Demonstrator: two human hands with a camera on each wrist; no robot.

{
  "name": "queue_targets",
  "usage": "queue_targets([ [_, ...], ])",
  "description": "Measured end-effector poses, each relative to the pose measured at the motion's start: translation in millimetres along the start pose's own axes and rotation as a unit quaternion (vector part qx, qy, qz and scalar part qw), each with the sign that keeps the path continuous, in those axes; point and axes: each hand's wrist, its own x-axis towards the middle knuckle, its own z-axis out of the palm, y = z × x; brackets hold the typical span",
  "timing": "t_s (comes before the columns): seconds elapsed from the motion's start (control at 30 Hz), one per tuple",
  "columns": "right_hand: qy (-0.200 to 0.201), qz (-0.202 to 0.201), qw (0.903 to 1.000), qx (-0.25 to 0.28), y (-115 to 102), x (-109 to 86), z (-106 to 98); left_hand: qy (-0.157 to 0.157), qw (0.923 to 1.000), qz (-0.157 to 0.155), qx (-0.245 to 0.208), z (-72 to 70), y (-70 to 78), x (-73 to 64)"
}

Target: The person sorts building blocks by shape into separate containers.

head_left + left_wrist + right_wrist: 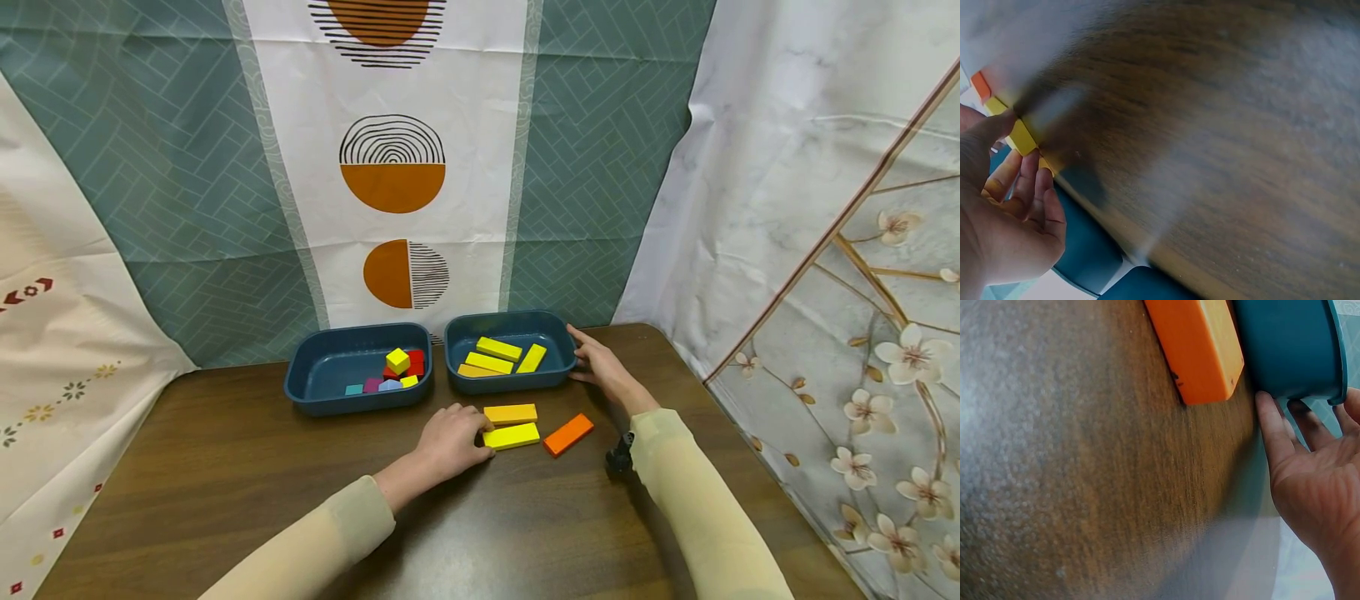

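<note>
My left hand (450, 442) pinches the left end of a yellow block (513, 437) on the table; the left wrist view has thumb and fingers on either side of that yellow block (1021, 136). Just behind it lies a yellow-orange block (512, 414), and to its right an orange block (567, 435). With extended fingers, my right hand (603, 367) touches the right end of a blue bin (517, 382). This contact shows in the right wrist view, where the fingers (1275, 428) meet the bin wall (1291, 347). Several yellow blocks (499, 349) and a yellow-orange one lie inside.
A second blue bin (360, 407) stands to the left, holding small cubes (397, 361) in yellow, red, purple, blue and teal. Both bins stand near the back of the brown table (225, 483), before a patterned cloth (600, 167). A dark wrist device (619, 457) hangs by the right sleeve.
</note>
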Motion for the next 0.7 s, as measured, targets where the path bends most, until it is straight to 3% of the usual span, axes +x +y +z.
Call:
queue_targets([
  [0.7, 0.0, -0.001, 1.0, -0.001, -1.5, -1.3, 0.8, -0.006, 0.9995, -0.016, -0.028, 0.8, 3.3, -0.5],
])
